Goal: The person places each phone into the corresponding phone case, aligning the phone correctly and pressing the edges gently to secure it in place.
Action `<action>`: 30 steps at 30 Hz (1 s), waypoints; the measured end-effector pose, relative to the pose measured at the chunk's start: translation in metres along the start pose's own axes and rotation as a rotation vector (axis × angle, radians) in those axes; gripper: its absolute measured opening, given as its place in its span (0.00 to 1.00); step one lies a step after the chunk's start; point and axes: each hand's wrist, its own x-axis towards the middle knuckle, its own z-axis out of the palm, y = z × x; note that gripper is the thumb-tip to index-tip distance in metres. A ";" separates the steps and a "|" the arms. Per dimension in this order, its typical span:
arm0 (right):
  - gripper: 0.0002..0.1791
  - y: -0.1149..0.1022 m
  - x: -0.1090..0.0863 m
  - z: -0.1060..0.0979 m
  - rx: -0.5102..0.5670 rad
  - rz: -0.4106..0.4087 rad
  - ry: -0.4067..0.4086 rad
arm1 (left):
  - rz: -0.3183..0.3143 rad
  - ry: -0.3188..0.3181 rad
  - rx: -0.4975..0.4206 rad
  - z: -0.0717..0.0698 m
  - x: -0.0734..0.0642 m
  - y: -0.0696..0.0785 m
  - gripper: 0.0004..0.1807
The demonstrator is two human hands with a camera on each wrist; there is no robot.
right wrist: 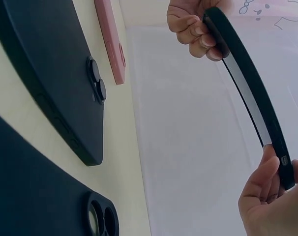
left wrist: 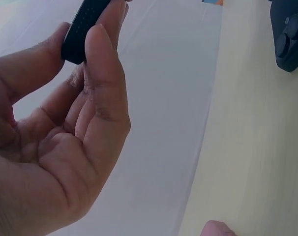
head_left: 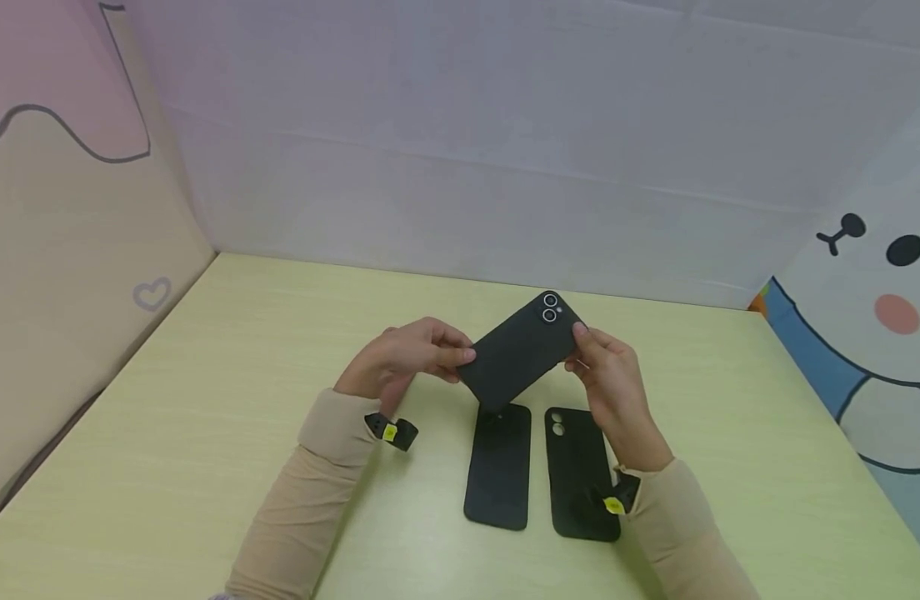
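Observation:
Both hands hold up a black phone [head_left: 520, 354], tilted above the table, its back with two ringed camera lenses facing the head camera. My left hand [head_left: 407, 354] pinches its lower left corner between thumb and fingers; the left wrist view shows small holes along that end of the phone [left wrist: 85, 29]. At the opposite end, my right hand [head_left: 613, 383] grips the edge near the lenses. A shiny face of the phone [right wrist: 257, 93] shows in the right wrist view. Below lie a second black phone [head_left: 497, 475] and a black phone case [head_left: 583, 475] with open camera holes.
A pink phone or case [right wrist: 109, 39] lies on the table, partly hidden by the left hand in the head view. The pale wooden table [head_left: 205, 417] meets a white back wall [head_left: 467, 208]. Printed side panels stand left and right. Each wrist wears a black band.

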 end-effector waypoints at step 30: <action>0.13 0.011 -0.004 0.007 -0.172 0.030 -0.166 | -0.010 -0.038 0.001 0.009 0.010 0.003 0.14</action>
